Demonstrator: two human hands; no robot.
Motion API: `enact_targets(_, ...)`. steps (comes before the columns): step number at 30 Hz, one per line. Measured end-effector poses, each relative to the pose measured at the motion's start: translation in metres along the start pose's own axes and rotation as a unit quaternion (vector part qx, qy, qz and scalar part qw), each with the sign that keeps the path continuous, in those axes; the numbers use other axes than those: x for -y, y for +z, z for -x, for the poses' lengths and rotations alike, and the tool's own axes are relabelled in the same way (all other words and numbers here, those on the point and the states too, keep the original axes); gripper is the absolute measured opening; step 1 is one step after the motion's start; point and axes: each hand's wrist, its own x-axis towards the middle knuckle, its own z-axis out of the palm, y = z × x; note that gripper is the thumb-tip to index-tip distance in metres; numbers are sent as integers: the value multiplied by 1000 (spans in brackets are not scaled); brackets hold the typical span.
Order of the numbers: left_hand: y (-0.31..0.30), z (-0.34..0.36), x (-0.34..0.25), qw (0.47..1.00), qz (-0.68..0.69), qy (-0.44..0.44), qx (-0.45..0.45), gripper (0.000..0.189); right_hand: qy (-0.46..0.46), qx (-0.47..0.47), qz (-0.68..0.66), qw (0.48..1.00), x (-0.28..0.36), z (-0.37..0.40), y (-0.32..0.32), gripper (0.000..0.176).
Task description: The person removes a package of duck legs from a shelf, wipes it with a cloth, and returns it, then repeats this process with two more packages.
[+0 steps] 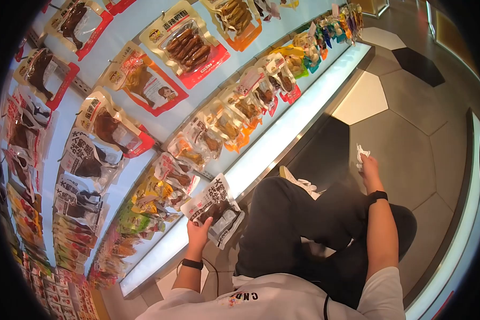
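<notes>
My left hand (199,233) grips the edge of a vacuum-sealed meat packet (214,210), white with black lettering and dark meat showing through a clear window. The packet is held tilted in front of the lowest shelf row, beside my left knee. Out to the right, over the floor, my right hand (369,169) is closed around a crumpled white cloth or tissue (362,153). Black bands circle both wrists.
A lit display wall carries hanging packets of duck meat (188,48) and smaller snack packs (226,125). A glowing shelf ledge (282,130) runs along its foot. My bent legs (282,213) are above hexagonal floor tiles (405,138). Another lit ledge (458,240) curves along the right.
</notes>
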Motion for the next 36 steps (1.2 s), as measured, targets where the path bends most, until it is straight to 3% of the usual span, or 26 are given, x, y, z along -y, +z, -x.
enact_targets(3, -4, 16, -61, 997, -22, 15, 70, 44, -4, -7, -23, 1000, 7, 7, 12, 22)
enact_targets(4, -1, 18, -73, 997, -16, 49, 48, 48, -6, -10, -30, 999, 12, 13, 17, 21)
enact_targets(8, 34, -1, -122, 972, 165, 140, 94, 59, -48, 39, -4, 998, 26, 31, 36, 22)
enact_targets(10, 78, -14, -143, 946, 273, 115, 134, 61, -78, 47, 16, 996, 26, 32, 38, 23)
enact_targets(15, 210, -51, -175, 860, 398, 32, 317, 59, -143, 27, -26, 989, 73, 69, 40, 25)
enact_targets(17, 257, -69, -166, 854, 386, -35, 346, 45, -194, 6, -31, 980, 89, 71, 27, 25)
enact_targets(19, 305, -81, -160, 803, 432, -116, 394, 33, -235, -22, -86, 968, 108, 74, 15, 25)
enact_targets(20, 330, -87, -156, 802, 431, -157, 383, 27, -255, -38, -111, 960, 116, 76, 9, 24)
enact_targets(24, 386, -90, -139, 713, 487, -170, 474, 45, -334, -168, -75, 924, 137, 91, -2, 23)
enact_targets(25, 392, -84, -143, 751, 471, -191, 422, 35, -399, -186, 26, 898, 141, 100, 0, 22)
enact_targets(26, 390, -101, -118, 730, 449, -154, 492, 37, -455, -196, 128, 859, 143, 111, 5, 21)
enact_targets(27, 387, -93, -129, 786, 390, -156, 454, 38, -502, -198, 230, 810, 144, 118, 13, 22)
enact_targets(28, 385, -84, -139, 834, 325, -163, 415, 39, -549, -169, 263, 775, 142, 118, 25, 23)
enact_targets(29, 387, -80, -140, 831, 343, -143, 414, 39, -593, -136, 292, 738, 137, 116, 37, 25)
enact_targets(33, 381, -77, -126, 821, 347, -175, 418, 44, -466, -166, 367, 788, 101, 92, 63, 26)
enact_targets(35, 383, -64, -135, 827, 349, -184, 400, 46, -551, -115, 389, 730, 79, 99, 90, 25)
enact_targets(36, 383, -62, -137, 819, 362, -187, 405, 48, -554, -59, 402, 727, 74, 111, 104, 24)
